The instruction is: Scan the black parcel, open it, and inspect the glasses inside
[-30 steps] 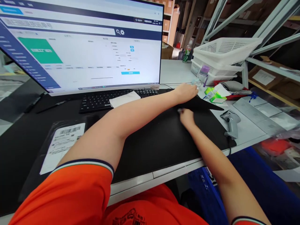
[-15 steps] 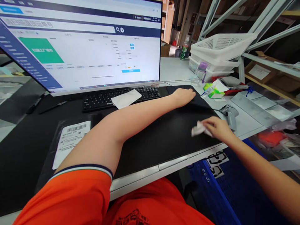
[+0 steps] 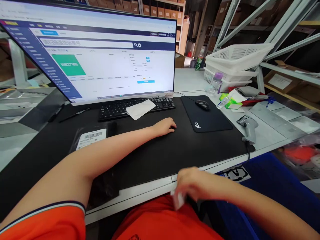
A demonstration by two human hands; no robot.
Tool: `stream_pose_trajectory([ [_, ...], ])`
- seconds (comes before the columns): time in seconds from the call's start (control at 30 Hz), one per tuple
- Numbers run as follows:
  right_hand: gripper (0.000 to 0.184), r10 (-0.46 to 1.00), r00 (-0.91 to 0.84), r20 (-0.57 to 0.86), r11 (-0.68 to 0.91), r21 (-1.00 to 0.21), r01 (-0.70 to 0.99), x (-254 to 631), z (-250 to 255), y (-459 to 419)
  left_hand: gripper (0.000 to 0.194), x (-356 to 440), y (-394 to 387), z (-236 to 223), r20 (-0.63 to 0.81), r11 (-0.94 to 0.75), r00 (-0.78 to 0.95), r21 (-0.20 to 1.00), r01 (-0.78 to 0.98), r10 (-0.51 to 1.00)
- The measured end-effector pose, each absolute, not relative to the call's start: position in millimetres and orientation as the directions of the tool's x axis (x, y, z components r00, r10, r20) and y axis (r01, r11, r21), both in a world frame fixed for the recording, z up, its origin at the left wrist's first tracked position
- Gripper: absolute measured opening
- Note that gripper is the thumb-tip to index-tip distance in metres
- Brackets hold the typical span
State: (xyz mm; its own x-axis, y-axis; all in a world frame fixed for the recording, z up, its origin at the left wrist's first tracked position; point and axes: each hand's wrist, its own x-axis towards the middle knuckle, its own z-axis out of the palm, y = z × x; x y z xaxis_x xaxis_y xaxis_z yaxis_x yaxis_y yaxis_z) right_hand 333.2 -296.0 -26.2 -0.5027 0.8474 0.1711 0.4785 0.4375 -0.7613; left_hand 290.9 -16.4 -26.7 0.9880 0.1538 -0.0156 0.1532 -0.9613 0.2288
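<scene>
My left hand (image 3: 164, 127) rests on the black desk mat (image 3: 155, 156), its fingers loosely curled, with nothing visible in them. It lies just in front of the keyboard (image 3: 112, 109), where a white slip of paper (image 3: 140, 109) covers some keys. In front of my lap, at the desk's front edge, my right hand (image 3: 195, 183) is closed on a crumpled white tissue (image 3: 178, 200), blurred by motion. Under my left forearm lies a dark plastic package with a white shipping label (image 3: 92, 138), partly hidden by the arm.
A monitor (image 3: 112, 63) stands at the back. Right of my left hand are a mouse pad (image 3: 212, 121), a mouse (image 3: 202, 105) and a grey barcode scanner (image 3: 248, 128). White baskets (image 3: 237, 55) are stacked farther right; a blue crate (image 3: 270, 176) stands below the desk edge.
My left hand has drawn back leftward from the mouse pad, uncovering the mouse. My right hand has carried the tissue left and down, from above the mat to the desk's front edge.
</scene>
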Motion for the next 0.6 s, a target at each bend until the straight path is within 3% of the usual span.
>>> stream_pose_trajectory([
  [0.07, 0.025, 0.964, -0.105, 0.245, 0.242, -0.642, 0.727, 372, -19, -303, 0.023, 293, -16, -32, 0.002, -0.960, 0.990, 0.246, 0.133, 0.138],
  [0.1, 0.023, 0.952, 0.066, 0.300, 0.134, -0.598, 0.790, 393, -17, -307, 0.020, 296, -15, -33, 0.007, -0.960, 0.992, 0.252, 0.119, 0.124],
  [0.2, 0.020, 0.853, 0.342, 0.395, -0.079, -0.550, 0.831, 440, -20, -325, 0.011, 308, -8, -29, 0.001, -0.964, 0.999, 0.264, 0.034, 0.035],
  [0.3, 0.022, 0.809, 0.430, 0.401, -0.165, -0.548, 0.820, 455, -29, -350, 0.006, 322, 0, -21, -0.041, -0.964, 0.995, 0.255, -0.080, -0.093],
  [0.47, 0.023, 0.790, 0.484, 0.377, -0.229, -0.551, 0.803, 455, -42, -380, 0.020, 341, -2, -13, -0.121, -0.947, 0.953, 0.200, -0.251, -0.278],
  [0.6, 0.025, 0.754, 0.524, 0.396, -0.276, -0.533, 0.800, 464, -47, -390, 0.026, 342, -13, -19, -0.103, -0.938, 0.938, 0.149, -0.313, -0.330],
])
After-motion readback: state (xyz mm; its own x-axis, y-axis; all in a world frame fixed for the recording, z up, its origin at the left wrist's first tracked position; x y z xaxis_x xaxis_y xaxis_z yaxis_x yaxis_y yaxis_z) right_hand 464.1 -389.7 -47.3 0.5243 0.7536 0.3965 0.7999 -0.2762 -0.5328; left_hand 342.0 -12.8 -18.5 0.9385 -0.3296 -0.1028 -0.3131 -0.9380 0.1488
